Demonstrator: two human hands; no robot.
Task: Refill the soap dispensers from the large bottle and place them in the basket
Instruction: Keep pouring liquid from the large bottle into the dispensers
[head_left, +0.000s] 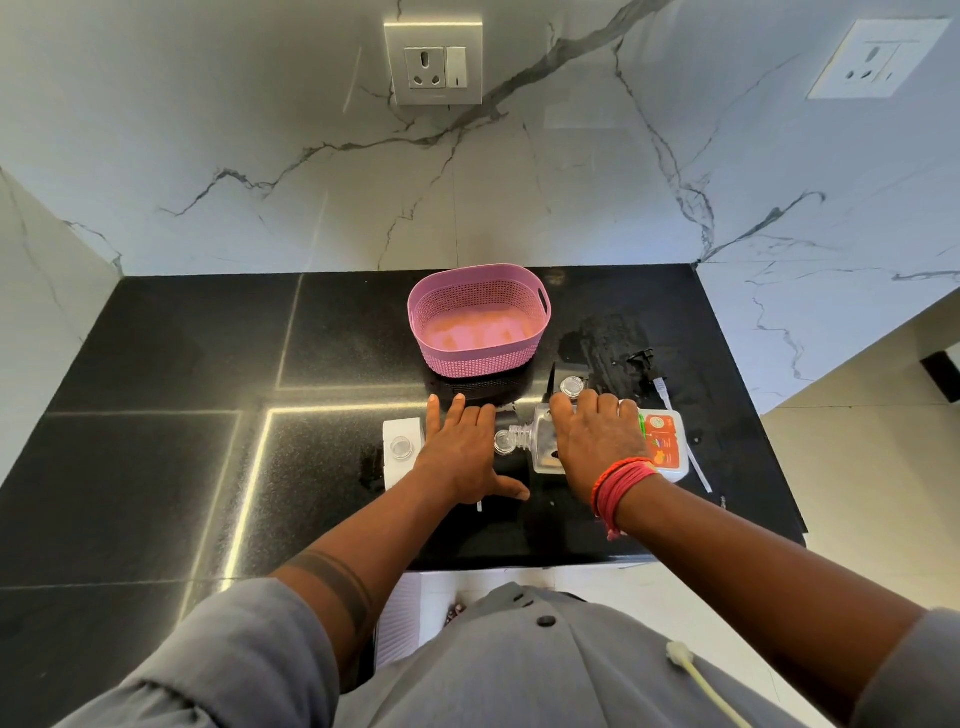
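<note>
1. Our left hand (457, 452) lies flat on the black worktop (208, 364), fingers straight and spread, gripping nothing. Just left of it stands a white dispenser (401, 449) with its neck uncapped.
2. Our right hand (597, 441) rests on top of a clear dispenser (540, 441), fingers stretched over it rather than curled round it, so we read it as open, pressing or steadying.
3. That clear dispenser looks tilted or lying on its side, its open neck pointing left toward the left hand. A second clear open neck (573, 386) shows just beyond the right fingertips; we cannot tell whether it belongs to another dispenser.
4. The white bottle (665, 441) with the orange label lies to the right, partly under the right hand and touching the clear dispenser; we take it for the large refill bottle, though its cap is hidden.
5. The pink basket (480, 280) sits far centre and holds no dispensers; filling seems barely begun.
6. A black pump head (640, 359) lies far right on a wet patch (597, 338).
7. To do this step well, we should stand the clear dispenser upright, hold its body firmly with the left hand, then lift the bottle with the right and pour slowly into the narrow neck.
8. The wet worktop may let bottles slide, so we keep a steady grip.
</note>
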